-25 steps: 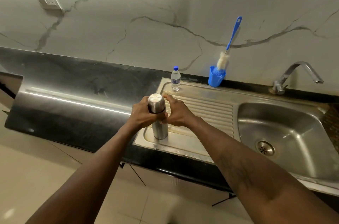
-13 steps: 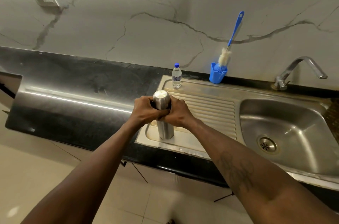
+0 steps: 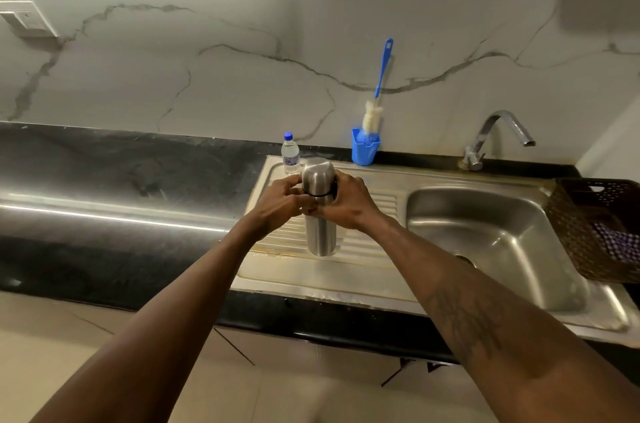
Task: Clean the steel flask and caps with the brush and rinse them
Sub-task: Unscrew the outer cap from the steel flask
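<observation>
— What's behind the sink (image 3: 485, 214)?
— A white marble wall (image 3: 242, 76) with grey veins, and a bright glare high up, left of the sink.
— And beside it?
— A black counter (image 3: 104, 180) runs left of the sink, with a strip of light shining along it. A wall socket (image 3: 26, 19) sits far up to the sink's left. Pale floor tiles (image 3: 52, 336) lie below.

No legible text, brand, number or sign recorded. Label band on the small clear plastic bottle with blue cap (image 3: 290, 152), just behind the left fingers (image 3: 292, 182): print too small to read. On the brushed steel cylindrical flask (image 3: 320, 232) held in the fingers: no marking legible.
</observation>
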The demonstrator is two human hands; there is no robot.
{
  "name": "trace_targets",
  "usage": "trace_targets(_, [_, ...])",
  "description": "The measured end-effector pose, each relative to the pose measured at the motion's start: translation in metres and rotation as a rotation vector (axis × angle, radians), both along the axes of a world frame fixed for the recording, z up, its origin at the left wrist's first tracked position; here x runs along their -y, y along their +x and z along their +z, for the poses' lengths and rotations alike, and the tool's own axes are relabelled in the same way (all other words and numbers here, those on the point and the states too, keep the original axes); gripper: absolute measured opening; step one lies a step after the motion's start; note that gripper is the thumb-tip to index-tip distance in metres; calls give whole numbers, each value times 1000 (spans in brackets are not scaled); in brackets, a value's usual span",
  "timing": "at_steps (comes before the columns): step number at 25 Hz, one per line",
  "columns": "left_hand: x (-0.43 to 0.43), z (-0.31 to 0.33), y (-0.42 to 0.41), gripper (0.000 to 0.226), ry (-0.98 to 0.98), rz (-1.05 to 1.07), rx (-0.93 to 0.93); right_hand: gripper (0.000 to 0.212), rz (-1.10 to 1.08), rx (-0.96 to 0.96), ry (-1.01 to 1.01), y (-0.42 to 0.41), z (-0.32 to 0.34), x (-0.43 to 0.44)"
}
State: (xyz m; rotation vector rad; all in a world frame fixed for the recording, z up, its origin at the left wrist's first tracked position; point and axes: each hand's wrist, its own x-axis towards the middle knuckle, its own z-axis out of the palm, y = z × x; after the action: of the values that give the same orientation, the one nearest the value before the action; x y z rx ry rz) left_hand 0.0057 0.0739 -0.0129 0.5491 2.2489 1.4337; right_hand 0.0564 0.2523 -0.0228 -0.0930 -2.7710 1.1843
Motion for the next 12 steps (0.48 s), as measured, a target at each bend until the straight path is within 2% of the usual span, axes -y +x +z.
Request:
trace_targets(5, [-57,0,26,77,-71,-36,-57,70,-58,-26,-19,27,9,-52])
trace_targets(8, [-92,-5,38,92,-153,-51,-170,69,-91,-28,-19,43,9,-82])
trace_targets(10, [-118,-8,52,94,-209,-32,-270,64,-113,-28,-38,55,10,-101])
trace_targets(12, [-144,-10,68,84,-196,39,-316,60,-124,-45,-61,66,12,-117])
